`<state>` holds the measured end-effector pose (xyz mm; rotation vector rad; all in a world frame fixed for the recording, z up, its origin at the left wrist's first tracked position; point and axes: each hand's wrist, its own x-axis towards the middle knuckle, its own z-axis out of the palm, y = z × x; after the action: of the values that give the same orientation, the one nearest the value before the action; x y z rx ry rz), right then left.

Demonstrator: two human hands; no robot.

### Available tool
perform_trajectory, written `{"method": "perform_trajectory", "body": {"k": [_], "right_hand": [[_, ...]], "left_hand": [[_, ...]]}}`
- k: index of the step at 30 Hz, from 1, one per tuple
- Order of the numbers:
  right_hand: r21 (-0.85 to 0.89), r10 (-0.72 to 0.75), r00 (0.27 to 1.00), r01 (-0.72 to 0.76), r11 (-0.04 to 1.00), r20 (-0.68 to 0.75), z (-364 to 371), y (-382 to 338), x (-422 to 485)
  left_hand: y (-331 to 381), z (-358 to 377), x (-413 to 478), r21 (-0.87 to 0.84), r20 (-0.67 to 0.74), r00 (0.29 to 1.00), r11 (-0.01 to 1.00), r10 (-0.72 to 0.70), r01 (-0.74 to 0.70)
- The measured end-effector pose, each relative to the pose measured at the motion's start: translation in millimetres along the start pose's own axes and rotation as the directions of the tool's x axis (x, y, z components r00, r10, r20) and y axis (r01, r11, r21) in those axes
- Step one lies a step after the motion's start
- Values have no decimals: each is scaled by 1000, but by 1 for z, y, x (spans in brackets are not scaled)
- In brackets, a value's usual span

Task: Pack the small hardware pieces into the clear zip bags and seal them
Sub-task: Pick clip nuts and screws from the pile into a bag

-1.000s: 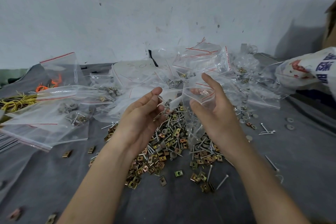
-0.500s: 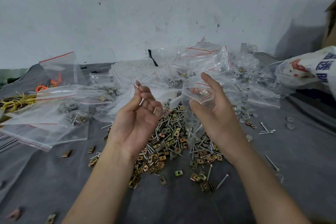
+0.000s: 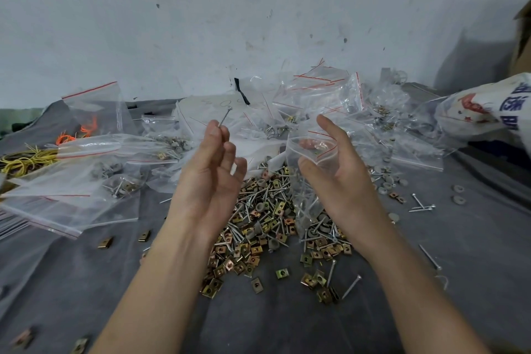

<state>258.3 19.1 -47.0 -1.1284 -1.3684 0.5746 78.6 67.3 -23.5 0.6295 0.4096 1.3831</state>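
Note:
My left hand (image 3: 214, 169) is raised above the pile, palm toward me, and pinches a thin silver screw (image 3: 224, 117) at its lower end so that the head points up. To its right, my right hand (image 3: 334, 172) holds a small clear zip bag (image 3: 309, 178) with its red-lined mouth open upward; several screws hang inside its lower part. Below both hands lies a heap of brass clip nuts, screws and grey washers (image 3: 267, 224) on the grey cloth (image 3: 86, 282).
Filled and empty clear zip bags (image 3: 94, 175) are heaped at the left and along the back by the white wall. Yellow and orange wires (image 3: 26, 159) lie far left. A printed white sack (image 3: 485, 106) sits at the right. Loose screws (image 3: 421, 205) and nuts scatter around.
My left hand has risen from the pile and turned palm toward me, now lifting one screw between its fingertips. My right hand and the open bag have stayed in place.

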Motion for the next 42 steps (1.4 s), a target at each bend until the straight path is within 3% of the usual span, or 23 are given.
{"method": "perform_trajectory", "body": {"k": [3,6,8,11,13,19,21,25,27,30,35,42], "right_hand": [[4,13,1000,-13,1000,8,0,0,1],[-4,29,1000,-29,1000,5,-1,2,1],[-1,31,999,-31,1000,10,-1,4,2],[6,10,1000,-10,1000,4,1,4,3],[12,6,1000,-6,1000,-3,2,4,3],[24,7,1000,-7,1000,-15,1,2,0],[14,3,1000,-3,1000,-13,-1,2,0],[-17,6,1000,-7,1000,-7,-1,0,-1],[-18,7,1000,-8,1000,-21,-1,1,0],[-11,11,1000,-11,1000,-29,-2,2,0],[-14,10,1000,-10,1000,-13,-1,0,0],[-10,-6,1000,6,1000,-14,-1,3,0]], "left_hand": [[10,14,1,367,19,979,909,203,-195],[17,31,-1,661,160,912,645,378,-384],[14,41,-4,766,299,870,444,393,-464],[5,48,-6,835,452,849,206,272,-511],[1,48,-6,839,474,851,176,227,-515],[18,32,3,887,333,887,214,320,-410],[21,19,6,939,283,929,127,240,-319],[14,-11,7,952,157,984,-253,-85,-174],[8,-23,5,919,80,979,-367,-188,-146],[5,-35,3,884,9,960,-446,-280,-139],[-3,-39,3,855,-8,952,-496,-306,-152],[-26,-38,4,794,-1,974,-593,-225,-136]]}}
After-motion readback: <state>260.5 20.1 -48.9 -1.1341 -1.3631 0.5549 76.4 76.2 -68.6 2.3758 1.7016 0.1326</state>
